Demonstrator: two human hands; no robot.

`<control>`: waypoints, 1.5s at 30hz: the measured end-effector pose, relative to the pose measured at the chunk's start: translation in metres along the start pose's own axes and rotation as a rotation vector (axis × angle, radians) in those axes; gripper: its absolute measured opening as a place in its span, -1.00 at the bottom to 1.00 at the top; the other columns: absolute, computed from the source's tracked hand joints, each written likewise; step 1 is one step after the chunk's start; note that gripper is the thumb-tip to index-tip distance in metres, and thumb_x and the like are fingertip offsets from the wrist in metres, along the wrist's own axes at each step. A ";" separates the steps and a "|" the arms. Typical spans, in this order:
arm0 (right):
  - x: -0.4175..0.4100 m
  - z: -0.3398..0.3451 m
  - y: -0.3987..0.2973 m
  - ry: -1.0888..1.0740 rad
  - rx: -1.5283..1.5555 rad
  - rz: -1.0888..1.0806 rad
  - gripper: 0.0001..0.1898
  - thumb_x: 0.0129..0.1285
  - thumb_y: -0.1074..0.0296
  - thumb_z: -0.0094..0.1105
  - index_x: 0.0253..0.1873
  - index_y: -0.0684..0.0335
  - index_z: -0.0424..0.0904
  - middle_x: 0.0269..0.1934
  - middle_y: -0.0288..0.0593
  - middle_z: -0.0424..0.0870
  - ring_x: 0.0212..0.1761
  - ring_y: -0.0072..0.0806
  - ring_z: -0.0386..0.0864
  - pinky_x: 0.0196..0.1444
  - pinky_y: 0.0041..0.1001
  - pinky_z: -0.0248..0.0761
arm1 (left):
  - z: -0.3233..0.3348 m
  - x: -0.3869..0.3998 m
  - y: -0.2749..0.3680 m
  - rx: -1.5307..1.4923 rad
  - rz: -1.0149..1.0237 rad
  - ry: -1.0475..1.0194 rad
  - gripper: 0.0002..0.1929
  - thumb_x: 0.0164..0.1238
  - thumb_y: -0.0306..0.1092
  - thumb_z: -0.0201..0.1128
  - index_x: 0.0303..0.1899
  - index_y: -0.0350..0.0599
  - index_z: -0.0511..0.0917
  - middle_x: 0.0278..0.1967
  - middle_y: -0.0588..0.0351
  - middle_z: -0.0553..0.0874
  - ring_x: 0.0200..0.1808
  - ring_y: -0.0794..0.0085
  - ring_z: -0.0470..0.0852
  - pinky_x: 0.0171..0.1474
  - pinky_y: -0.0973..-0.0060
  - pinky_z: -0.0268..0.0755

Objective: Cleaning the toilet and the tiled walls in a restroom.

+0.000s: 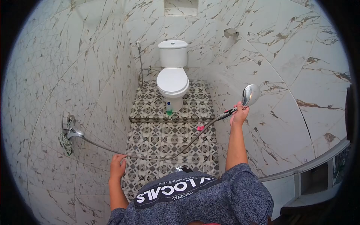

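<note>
My right hand (239, 114) grips the handle of a chrome hand shower (250, 95), its round head raised near the right wall. From the handle, a flexible shower hose (185, 147) sags across in front of me to a chrome wall mixer tap (73, 132) on the left wall. Beside the hose is my left hand (117, 166), fingers bent, with its fingertips at the hose. Whether they close around it cannot be told. A green and white cloth (66, 144) hangs from the tap.
A white toilet (172, 80), lid down, stands on a raised tiled step (146, 111). A bottle (169, 109) with green liquid and a blue cap stands before its base. Something pink (200, 128) lies below the step. A bidet sprayer (138, 45) hangs left; a metal holder (231, 33) juts from the right wall.
</note>
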State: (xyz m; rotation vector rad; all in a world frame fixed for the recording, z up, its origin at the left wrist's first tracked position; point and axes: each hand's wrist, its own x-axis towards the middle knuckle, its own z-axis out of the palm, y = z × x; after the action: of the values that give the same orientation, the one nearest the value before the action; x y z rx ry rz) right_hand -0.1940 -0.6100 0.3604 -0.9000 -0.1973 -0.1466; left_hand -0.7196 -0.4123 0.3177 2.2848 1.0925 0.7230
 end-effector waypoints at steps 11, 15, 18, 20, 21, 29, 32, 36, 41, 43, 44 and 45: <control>0.009 0.005 -0.002 -0.033 0.030 0.023 -0.78 0.21 0.43 0.17 -0.14 0.23 0.29 -0.40 -0.32 0.41 -0.48 -0.64 0.43 -0.66 -0.73 0.16 | 0.005 0.005 0.015 0.019 0.079 0.052 -0.75 0.08 -0.54 0.19 -0.16 -0.07 0.59 -0.25 0.04 0.57 -0.21 0.25 0.56 -0.30 0.48 0.40; 0.015 0.005 0.001 -0.044 0.005 0.014 -0.76 0.21 0.43 0.17 -0.13 0.24 0.28 -0.38 -0.31 0.41 -0.46 -0.64 0.42 -0.64 -0.72 0.17 | 0.004 0.006 0.019 0.002 0.018 0.048 -0.73 0.09 -0.53 0.18 -0.13 -0.07 0.58 -0.24 0.03 0.57 -0.20 0.24 0.56 -0.27 0.48 0.40; 0.013 0.009 0.003 -0.026 -0.005 0.007 -0.75 0.21 0.44 0.17 -0.11 0.25 0.27 -0.36 -0.30 0.40 -0.44 -0.62 0.41 -0.55 -0.69 0.22 | 0.001 0.006 0.020 -0.013 -0.011 0.053 -0.74 0.10 -0.52 0.18 -0.13 -0.08 0.58 -0.24 0.04 0.56 -0.20 0.25 0.56 -0.27 0.49 0.40; 0.013 0.011 0.006 -0.017 -0.017 0.007 -0.75 0.22 0.44 0.17 -0.11 0.25 0.27 -0.36 -0.29 0.40 -0.43 -0.61 0.40 -0.48 -0.66 0.25 | 0.000 0.005 0.014 0.009 0.015 0.083 -0.74 0.10 -0.53 0.17 -0.13 -0.08 0.58 -0.23 0.05 0.56 -0.21 0.26 0.56 -0.29 0.50 0.39; 0.015 0.010 0.008 -0.017 -0.032 0.014 -0.75 0.21 0.45 0.16 -0.12 0.26 0.26 -0.36 -0.30 0.39 -0.43 -0.60 0.39 -0.41 -0.62 0.26 | 0.001 0.005 0.010 0.029 0.045 0.109 -0.73 0.10 -0.53 0.17 -0.12 -0.08 0.58 -0.23 0.05 0.57 -0.21 0.28 0.56 -0.31 0.51 0.39; 0.014 0.008 0.023 0.008 -0.147 0.117 -0.76 0.21 0.47 0.16 -0.17 0.27 0.24 -0.41 -0.32 0.35 -0.41 -0.58 0.37 -0.29 -0.58 0.28 | -0.013 0.004 0.007 0.029 -0.006 0.116 -0.73 0.09 -0.52 0.16 -0.12 -0.08 0.57 -0.24 0.03 0.56 -0.21 0.25 0.56 -0.28 0.48 0.39; 0.011 0.012 0.026 0.058 -0.147 0.078 -0.77 0.21 0.47 0.16 -0.17 0.27 0.24 -0.40 -0.32 0.35 -0.41 -0.58 0.36 -0.29 -0.58 0.28 | -0.020 0.003 0.003 0.067 0.000 0.125 -0.73 0.08 -0.52 0.16 -0.13 -0.08 0.58 -0.25 0.01 0.56 -0.19 0.19 0.56 -0.15 0.41 0.41; 0.007 0.018 0.024 0.041 -0.145 0.039 -0.76 0.21 0.47 0.16 -0.19 0.25 0.23 -0.38 -0.32 0.34 -0.42 -0.58 0.36 -0.29 -0.58 0.29 | -0.031 0.000 -0.009 0.069 0.063 0.200 -0.72 0.07 -0.52 0.16 -0.13 -0.07 0.57 -0.22 0.01 0.55 -0.13 0.18 0.54 -0.06 0.40 0.38; 0.003 0.018 0.033 -0.027 -0.119 0.041 -0.76 0.21 0.47 0.17 -0.19 0.25 0.23 -0.38 -0.32 0.34 -0.41 -0.58 0.38 -0.29 -0.59 0.30 | -0.060 0.013 -0.035 0.180 0.086 0.335 -0.61 0.06 -0.52 0.17 0.01 -0.11 0.49 -0.06 -0.04 0.51 0.03 0.12 0.44 0.12 0.36 0.26; 0.000 0.022 0.041 0.060 -0.097 -0.121 -0.75 0.21 0.38 0.18 -0.18 0.24 0.26 -0.45 -0.27 0.41 -0.60 -0.66 0.33 -0.72 -0.70 0.04 | -0.081 0.026 -0.044 0.207 0.086 0.384 -0.56 0.06 -0.52 0.17 0.06 -0.13 0.45 0.01 -0.05 0.49 0.09 0.10 0.41 0.18 0.34 0.21; 0.001 0.021 0.042 0.059 -0.098 -0.122 -0.75 0.21 0.38 0.18 -0.18 0.24 0.26 -0.45 -0.27 0.41 -0.60 -0.66 0.33 -0.72 -0.70 0.04 | -0.091 0.035 -0.049 0.203 0.093 0.465 -0.51 0.06 -0.51 0.17 0.11 -0.15 0.39 0.06 -0.06 0.46 0.13 0.10 0.38 0.22 0.32 0.17; 0.000 0.022 0.043 0.030 -0.106 -0.064 -0.75 0.21 0.38 0.18 -0.18 0.24 0.26 -0.45 -0.27 0.41 -0.60 -0.66 0.32 -0.72 -0.69 0.04 | -0.102 0.042 -0.056 0.201 0.096 0.548 -0.46 0.06 -0.49 0.18 0.17 -0.17 0.34 0.11 -0.06 0.44 0.18 0.09 0.35 0.25 0.31 0.13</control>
State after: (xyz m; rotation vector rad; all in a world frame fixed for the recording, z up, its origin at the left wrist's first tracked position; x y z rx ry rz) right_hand -0.1875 -0.5664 0.3415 -0.9969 -0.1919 -0.2322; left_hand -0.7935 -0.3258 0.3673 2.3811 1.3466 1.3912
